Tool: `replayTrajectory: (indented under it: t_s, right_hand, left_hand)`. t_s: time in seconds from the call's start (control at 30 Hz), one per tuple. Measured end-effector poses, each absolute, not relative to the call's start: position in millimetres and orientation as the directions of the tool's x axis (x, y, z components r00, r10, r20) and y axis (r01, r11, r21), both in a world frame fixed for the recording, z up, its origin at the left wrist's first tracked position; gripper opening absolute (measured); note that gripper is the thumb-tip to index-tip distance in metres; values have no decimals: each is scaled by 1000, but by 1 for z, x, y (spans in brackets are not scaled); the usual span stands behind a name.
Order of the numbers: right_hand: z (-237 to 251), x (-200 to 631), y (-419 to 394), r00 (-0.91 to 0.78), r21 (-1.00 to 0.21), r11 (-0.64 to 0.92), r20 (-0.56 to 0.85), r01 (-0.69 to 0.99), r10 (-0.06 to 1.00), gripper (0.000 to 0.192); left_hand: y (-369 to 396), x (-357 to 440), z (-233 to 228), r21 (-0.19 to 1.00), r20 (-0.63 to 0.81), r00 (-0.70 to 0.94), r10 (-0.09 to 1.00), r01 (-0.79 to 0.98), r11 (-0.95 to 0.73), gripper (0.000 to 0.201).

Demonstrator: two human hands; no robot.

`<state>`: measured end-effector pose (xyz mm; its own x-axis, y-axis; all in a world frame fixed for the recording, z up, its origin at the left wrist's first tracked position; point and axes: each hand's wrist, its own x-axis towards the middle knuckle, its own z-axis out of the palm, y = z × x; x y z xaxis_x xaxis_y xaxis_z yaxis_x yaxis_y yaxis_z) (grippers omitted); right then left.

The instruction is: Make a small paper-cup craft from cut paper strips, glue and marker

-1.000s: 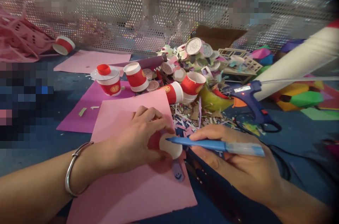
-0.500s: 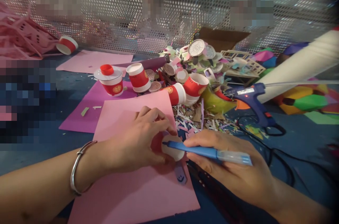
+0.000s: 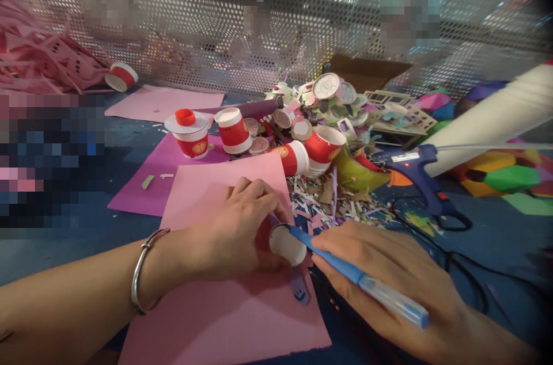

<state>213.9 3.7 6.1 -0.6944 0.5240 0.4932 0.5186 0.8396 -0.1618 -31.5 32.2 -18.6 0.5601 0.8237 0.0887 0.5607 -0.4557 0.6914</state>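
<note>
Your left hand (image 3: 235, 232) lies knuckles-up on pink paper (image 3: 224, 301), fingers grasping small cup (image 3: 287, 245) | right hand (image 3: 389, 273) fingers clenched around blue pen (image 3: 345, 270), tip touching cup

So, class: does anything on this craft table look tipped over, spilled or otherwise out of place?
Yes. One red cup lies on its side beside upright ones, and paper scraps are strewn over the table. The left hand steadies a small cup on the pink sheet; the right hand holds a blue pen.

Small paper cup (image 3: 287, 244) on its side, white base outward, on pink paper sheet (image 3: 224, 307), blue pen (image 3: 358, 278) slanted, tip touched cup rim.
</note>
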Motion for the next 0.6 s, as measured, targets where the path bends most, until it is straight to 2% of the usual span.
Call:
replayTrajectory:
  t_s: [0.17,0.3,0.5,0.6]
  right_hand:
    - [14,210,2,-701,-132,834,481,535,526,23]
    - [13,214,1,-695,-159,830,476,535,539,21]
    - [20,211,5,-672,-318,763,363,562,646,12]
    - [23,206,10,-655,-409,713,298,570,695,11]
  left_hand:
    - [31,-31,-12,648,28,573,819,614,-451,45]
    - [31,-33,-14,610,96,576,812,610,-505,47]
    - [30,-32,-11,580,115,596,795,609,-541,45]
    - [29,-30,-14,574,168,590,790,593,-565,44]
